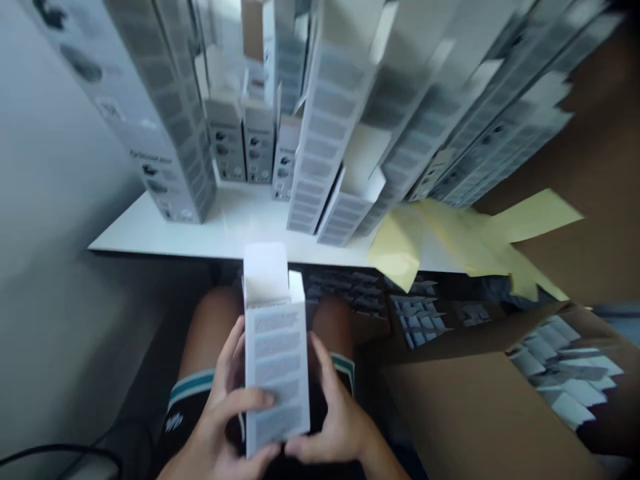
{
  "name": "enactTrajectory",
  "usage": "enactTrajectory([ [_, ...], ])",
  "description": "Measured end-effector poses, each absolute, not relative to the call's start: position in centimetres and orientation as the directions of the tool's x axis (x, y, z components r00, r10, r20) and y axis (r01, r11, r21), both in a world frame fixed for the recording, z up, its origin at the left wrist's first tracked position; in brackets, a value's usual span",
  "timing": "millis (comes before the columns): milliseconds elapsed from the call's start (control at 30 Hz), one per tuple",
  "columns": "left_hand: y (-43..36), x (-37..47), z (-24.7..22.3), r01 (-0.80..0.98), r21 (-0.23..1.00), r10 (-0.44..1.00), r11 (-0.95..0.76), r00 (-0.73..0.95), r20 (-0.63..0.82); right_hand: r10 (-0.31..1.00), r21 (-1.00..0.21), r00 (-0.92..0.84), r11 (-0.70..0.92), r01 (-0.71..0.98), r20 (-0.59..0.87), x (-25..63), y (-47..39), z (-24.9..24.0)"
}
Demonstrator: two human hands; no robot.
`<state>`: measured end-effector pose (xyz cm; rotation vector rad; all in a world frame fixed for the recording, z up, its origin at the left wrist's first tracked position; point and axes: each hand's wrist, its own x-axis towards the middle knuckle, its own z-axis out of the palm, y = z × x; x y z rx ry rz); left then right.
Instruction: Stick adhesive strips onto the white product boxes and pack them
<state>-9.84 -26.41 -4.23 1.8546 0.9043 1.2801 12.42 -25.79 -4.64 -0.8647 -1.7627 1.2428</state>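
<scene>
A tall white carton [277, 367] with grey printed text panels is held upright over my lap, its top flaps raised. My left hand [225, 413] wraps its left side, with a finger across the printed front and the thumb at the lower edge. On the other side, my right hand [333, 407] grips the right edge and the bottom corner. The carton's inside is mostly hidden behind its front panel. Just beyond it runs the front edge of a white table [240, 227].
Stacked printed cartons [330, 113] stand along the table, several with flaps up. Yellow tape or paper strips [450, 233] hang over the edge at the right. Below right, a cardboard box [465, 400] holds many small white cartons [565, 373]. A black cable [60, 448] lies lower left.
</scene>
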Motion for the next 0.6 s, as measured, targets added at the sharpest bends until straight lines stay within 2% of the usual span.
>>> enactTrajectory([
  [67, -26.0, -9.8, -5.2, 0.129, 0.857, 0.854, -0.499, 0.243, 0.460, 0.858, -0.998, -0.512, 0.068, 0.016, 0.050, 12.8, -25.4, -4.3],
  [133, -25.4, -9.7, -6.0, 0.098, 0.882, 0.869, -0.461, 0.253, 0.426, 0.870, -0.991, -0.490, -0.099, -0.087, -0.044, 12.9, -25.0, -3.6],
  [233, -23.8, -9.2, -7.2, 0.080, 0.952, 0.920, -0.295, 0.292, 0.261, 0.901, -0.951, -0.423, -0.206, -0.232, -0.093, 12.7, -24.6, -2.6],
  [333, -22.0, -8.2, -8.4, 0.067, 0.982, 0.955, -0.177, 0.255, 0.154, 0.932, -0.953, -0.351, -0.187, -0.240, -0.095, 12.9, -24.5, -2.5],
  [467, -20.2, -7.0, -10.6, -0.003, 0.997, 0.983, -0.078, 0.168, 0.077, 0.969, -0.919, -0.248, -0.111, -0.378, -0.015, 15.3, -24.5, -3.1],
  [533, -20.0, -6.6, -11.9, -0.008, 0.998, 0.979, -0.057, 0.196, 0.058, 0.998, -0.932, -0.064, -0.013, -0.362, 0.011, 17.4, -23.7, -2.8],
  [600, -20.3, -6.5, -13.7, 0.002, 0.997, 0.964, -0.072, 0.258, 0.069, 0.982, -0.970, 0.182, 0.093, -0.225, 0.052, 19.8, -22.1, -2.0],
])
